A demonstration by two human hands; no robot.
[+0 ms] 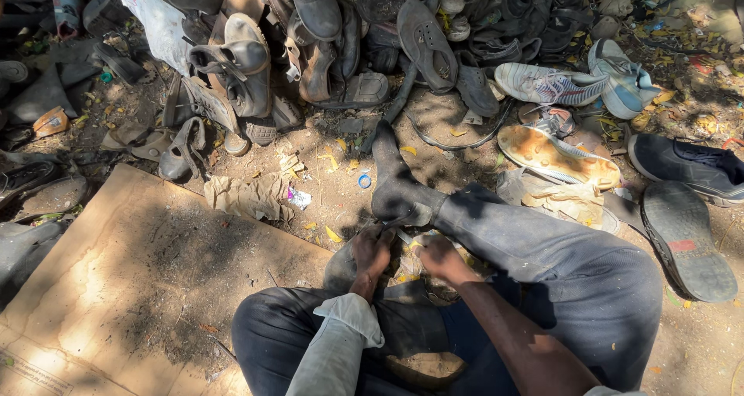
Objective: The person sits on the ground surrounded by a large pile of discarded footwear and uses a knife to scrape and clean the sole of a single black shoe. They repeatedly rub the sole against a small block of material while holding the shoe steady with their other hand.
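Both hands, left hand (372,250) and right hand (439,256), pinch a dark shoe (353,268) in the lap, beside the socked foot (394,183).

I note matt, creased corrugated cardboard (147,264), dusty rough dirt ground (697,349), worn dull leather-like shoes (240,63), woven mesh-cloth sneaker (550,84), and a dark knitted cloth sock (395,187).

Harsh dappled sunlight, deep leaf shadows, sharp focus throughout.
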